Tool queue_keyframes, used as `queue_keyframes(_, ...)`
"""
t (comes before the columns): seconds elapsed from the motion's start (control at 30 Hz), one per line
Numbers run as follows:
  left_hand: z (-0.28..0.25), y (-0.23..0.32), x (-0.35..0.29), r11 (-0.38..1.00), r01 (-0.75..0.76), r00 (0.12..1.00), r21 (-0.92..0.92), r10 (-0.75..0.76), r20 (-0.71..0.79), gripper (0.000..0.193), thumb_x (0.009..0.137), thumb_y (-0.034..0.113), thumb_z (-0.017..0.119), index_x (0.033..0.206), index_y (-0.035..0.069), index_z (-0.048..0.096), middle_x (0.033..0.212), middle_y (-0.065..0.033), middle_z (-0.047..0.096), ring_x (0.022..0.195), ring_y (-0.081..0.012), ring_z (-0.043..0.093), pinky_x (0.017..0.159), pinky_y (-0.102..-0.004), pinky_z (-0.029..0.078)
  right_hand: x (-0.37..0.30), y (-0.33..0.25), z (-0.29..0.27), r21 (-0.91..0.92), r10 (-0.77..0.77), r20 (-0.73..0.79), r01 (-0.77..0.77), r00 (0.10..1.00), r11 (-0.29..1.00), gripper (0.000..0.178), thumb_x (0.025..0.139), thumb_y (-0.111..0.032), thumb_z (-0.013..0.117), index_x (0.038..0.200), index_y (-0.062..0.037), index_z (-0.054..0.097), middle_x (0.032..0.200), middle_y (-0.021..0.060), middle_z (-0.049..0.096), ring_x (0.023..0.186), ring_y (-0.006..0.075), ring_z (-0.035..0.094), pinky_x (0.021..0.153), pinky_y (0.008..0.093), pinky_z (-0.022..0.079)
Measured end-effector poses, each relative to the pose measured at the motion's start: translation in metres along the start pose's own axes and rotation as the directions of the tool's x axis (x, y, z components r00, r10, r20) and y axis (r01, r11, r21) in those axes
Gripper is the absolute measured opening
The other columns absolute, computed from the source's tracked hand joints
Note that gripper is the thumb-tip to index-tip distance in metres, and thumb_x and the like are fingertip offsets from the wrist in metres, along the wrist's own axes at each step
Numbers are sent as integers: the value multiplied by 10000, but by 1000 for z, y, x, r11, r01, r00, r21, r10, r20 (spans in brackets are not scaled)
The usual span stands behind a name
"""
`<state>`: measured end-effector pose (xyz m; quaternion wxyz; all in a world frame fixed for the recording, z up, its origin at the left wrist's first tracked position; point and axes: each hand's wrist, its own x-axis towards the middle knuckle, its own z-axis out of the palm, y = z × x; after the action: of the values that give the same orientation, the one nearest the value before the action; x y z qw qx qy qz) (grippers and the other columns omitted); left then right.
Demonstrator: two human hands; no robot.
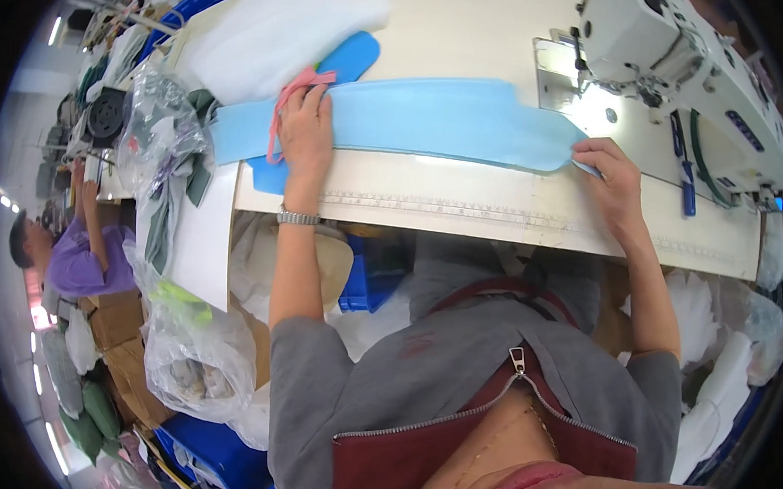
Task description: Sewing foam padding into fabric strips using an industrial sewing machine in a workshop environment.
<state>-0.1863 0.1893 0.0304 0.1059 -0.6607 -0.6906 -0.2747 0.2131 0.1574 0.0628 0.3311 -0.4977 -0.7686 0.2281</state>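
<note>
A long light blue fabric piece (421, 116) lies across the pale sewing table, its narrowed right end close to the sewing machine (653, 41). My right hand (614, 178) pinches that end between thumb and fingers at the table's front. Over the left part of the cloth, my left hand (306, 135) rests palm down with its fingers stretched out. A pink strip (313, 78) loops around beside and above those fingers; whether they grip it is hidden. Darker blue pieces (353, 56) show behind and below the light blue cloth near my left hand.
White padding (269, 40) lies at the table's back left. A measuring tape (460, 205) runs along the front edge. A blue-handled tool (687, 183) lies beside the machine. Plastic bags (200, 358) hang at left, above blue crates (217, 462). Another person (90, 249) works farther left.
</note>
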Motion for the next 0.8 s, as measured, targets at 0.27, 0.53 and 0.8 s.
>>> queue_keyframes(0.27, -2, 6, 6, 999, -47, 998, -17, 47, 35, 279, 855, 163, 498, 1089, 35, 582, 1126, -169, 539, 1070, -321, 478, 928, -379, 362, -56, 13, -43, 11, 66, -100, -65, 993, 998, 197, 655, 119, 557, 798, -6, 609, 1082, 110, 581, 982, 225, 569, 766, 270, 456)
queue_keyframes(0.53, -5, 0, 8, 989, -145, 986, -5, 145, 82, 316, 884, 185, 448, 1118, 1, 553, 1165, -175, 520, 1107, -316, 453, 950, -369, 340, -96, 28, -63, 97, 247, -290, -228, 925, 969, 142, 708, 8, 587, 840, -31, 621, 1002, 87, 604, 892, 193, 587, 736, 254, 459)
queue_keyframes(0.8, 0, 22, 12, 988, -147, 977, -53, 154, 148, 334, 904, 195, 417, 1152, 10, 540, 1229, -170, 481, 1152, -301, 430, 979, -351, 318, -55, 48, -28, -342, 28, -338, -151, 941, 927, 166, 694, -159, 648, 850, -103, 629, 828, 47, 588, 824, 262, 550, 708, 387, 419)
